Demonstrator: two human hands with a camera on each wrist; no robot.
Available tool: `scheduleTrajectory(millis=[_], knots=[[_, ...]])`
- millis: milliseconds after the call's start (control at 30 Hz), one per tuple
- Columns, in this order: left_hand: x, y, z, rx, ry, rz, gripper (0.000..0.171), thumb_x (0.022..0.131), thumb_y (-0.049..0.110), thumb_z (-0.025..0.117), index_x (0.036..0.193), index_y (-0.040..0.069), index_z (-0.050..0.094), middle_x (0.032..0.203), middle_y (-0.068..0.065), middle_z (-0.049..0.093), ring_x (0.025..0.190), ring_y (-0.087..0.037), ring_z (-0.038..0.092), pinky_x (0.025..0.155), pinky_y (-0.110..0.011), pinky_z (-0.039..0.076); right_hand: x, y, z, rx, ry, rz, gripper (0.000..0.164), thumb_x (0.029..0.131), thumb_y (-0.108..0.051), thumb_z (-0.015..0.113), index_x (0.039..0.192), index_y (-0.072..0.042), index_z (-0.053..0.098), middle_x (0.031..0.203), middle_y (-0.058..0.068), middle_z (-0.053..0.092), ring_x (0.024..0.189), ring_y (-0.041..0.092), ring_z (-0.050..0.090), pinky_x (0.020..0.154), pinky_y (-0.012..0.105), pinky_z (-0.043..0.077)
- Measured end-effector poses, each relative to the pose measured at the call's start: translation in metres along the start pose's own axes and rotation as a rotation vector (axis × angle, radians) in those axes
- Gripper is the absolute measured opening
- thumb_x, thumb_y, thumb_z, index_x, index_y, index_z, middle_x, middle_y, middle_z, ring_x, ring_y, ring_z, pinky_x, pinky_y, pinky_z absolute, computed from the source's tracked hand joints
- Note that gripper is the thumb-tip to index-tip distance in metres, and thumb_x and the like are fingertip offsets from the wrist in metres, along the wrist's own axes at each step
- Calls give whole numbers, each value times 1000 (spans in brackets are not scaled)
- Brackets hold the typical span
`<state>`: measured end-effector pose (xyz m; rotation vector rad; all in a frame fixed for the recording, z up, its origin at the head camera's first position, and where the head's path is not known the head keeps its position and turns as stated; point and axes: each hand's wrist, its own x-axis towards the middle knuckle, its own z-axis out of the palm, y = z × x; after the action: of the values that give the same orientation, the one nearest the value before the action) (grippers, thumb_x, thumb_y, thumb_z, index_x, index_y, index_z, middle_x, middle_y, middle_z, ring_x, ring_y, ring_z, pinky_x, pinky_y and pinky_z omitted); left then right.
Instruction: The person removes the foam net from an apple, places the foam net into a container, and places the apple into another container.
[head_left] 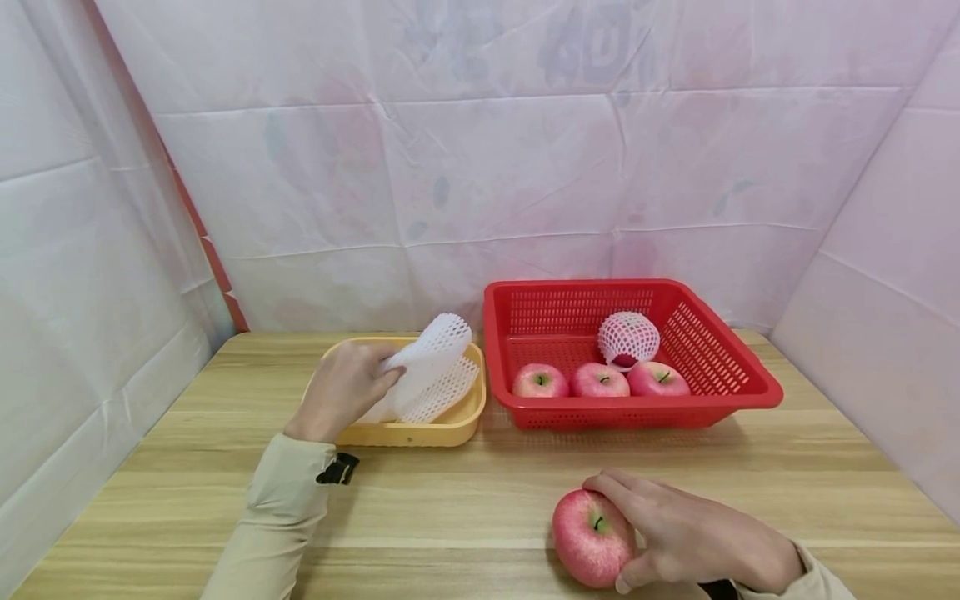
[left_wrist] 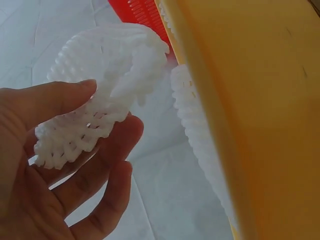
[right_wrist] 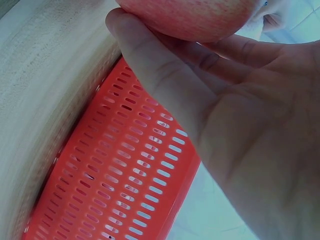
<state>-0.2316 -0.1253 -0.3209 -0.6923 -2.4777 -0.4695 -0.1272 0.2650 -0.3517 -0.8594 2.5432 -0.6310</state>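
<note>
My left hand (head_left: 347, 387) pinches a white foam fruit net (head_left: 435, 354) between thumb and fingers, over the yellow tray (head_left: 442, 435). In the left wrist view the foam net (left_wrist: 100, 65) spreads out past the thumb. Another foam net (head_left: 438, 396) lies inside the tray. On the near part of the table, my right hand (head_left: 678, 529) grips a red apple (head_left: 588, 542) from its right side, thumb at the near side and fingers over the top. The apple (right_wrist: 195, 17) also shows at the top of the right wrist view, above the right hand (right_wrist: 240, 115).
A red perforated basket (head_left: 720, 402) stands right of the tray. Along its near wall sit three bare apples (head_left: 600, 381); behind them is an apple in a foam net (head_left: 628, 337). White cloth (head_left: 487, 167) hangs behind and beside the wooden table (head_left: 435, 508).
</note>
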Motion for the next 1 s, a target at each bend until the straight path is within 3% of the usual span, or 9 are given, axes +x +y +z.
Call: scheduleTrajectory(millis=[200,333,467,800,900,1000], knots=[[0,-3,4,33,1,2,13,80,9,85,89,6,78,80,-6,74,62,-18,62,59,-40,52,0,1,0,4,0,6,80,70,-37,91,135,-13,51,122,-8,51,104,13,52,82,30,55],[-1,-4,5,58,18,12,30,80,13,86,105,2,77,97,-12,75,77,-28,70,69,-46,56,0,1,1,-21,11,-6,80,70,-39,91,134,-13,51,122,-8,51,103,11,52,83,30,55],[-1,-4,5,75,40,38,43,80,17,87,117,2,73,108,-15,72,92,-34,70,78,-50,56,1,1,1,-19,2,7,81,70,-38,91,135,-12,51,123,-7,51,104,13,52,83,31,55],[-1,-1,2,34,41,74,23,86,18,83,106,9,79,102,-9,73,92,-29,69,75,-47,57,1,1,1,-14,-5,12,82,70,-39,91,136,-13,51,124,-8,51,105,13,51,83,31,55],[-1,0,2,52,3,103,16,87,22,82,100,11,81,99,-5,75,91,-27,70,76,-44,57,1,2,1,-22,-2,4,81,70,-39,91,136,-13,51,124,-8,51,106,12,51,84,31,55],[-1,1,4,49,-124,100,13,91,23,77,97,13,82,99,-3,76,94,-26,71,79,-43,57,1,2,2,-32,5,-6,81,71,-40,91,136,-13,51,124,-8,51,105,11,51,85,31,55]])
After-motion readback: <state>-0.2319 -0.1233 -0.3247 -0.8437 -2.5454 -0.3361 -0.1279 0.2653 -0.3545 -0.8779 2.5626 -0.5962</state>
